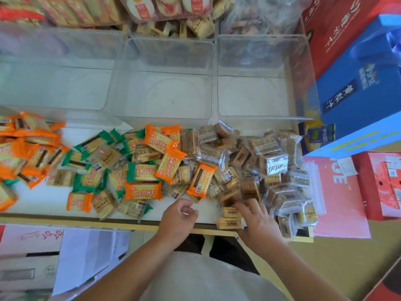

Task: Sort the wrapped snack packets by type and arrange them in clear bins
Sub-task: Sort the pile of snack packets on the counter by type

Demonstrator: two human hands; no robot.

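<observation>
A mixed heap of wrapped cracker packets covers the white table (50, 198): orange-wrapped ones (159, 141), green-edged ones (138, 172) and clear-wrapped brown ones (275, 164). Three clear bins stand behind the heap, left (54, 68), middle (165, 118) and right (260, 115), all bare inside. My right hand (258, 222) rests at the table's front edge with its fingers on a few clear-wrapped tan packets (230, 222); whether it grips them is unclear. My left hand (179, 216) hovers beside it, fingers loosely curled, holding nothing.
Filled bins of snacks (173, 9) stand behind the clear bins. Blue (355, 90) and red gift boxes (334, 25) crowd the right side. Cardboard boxes (32, 255) sit on the floor at the lower left, red cartons (384, 185) at the right.
</observation>
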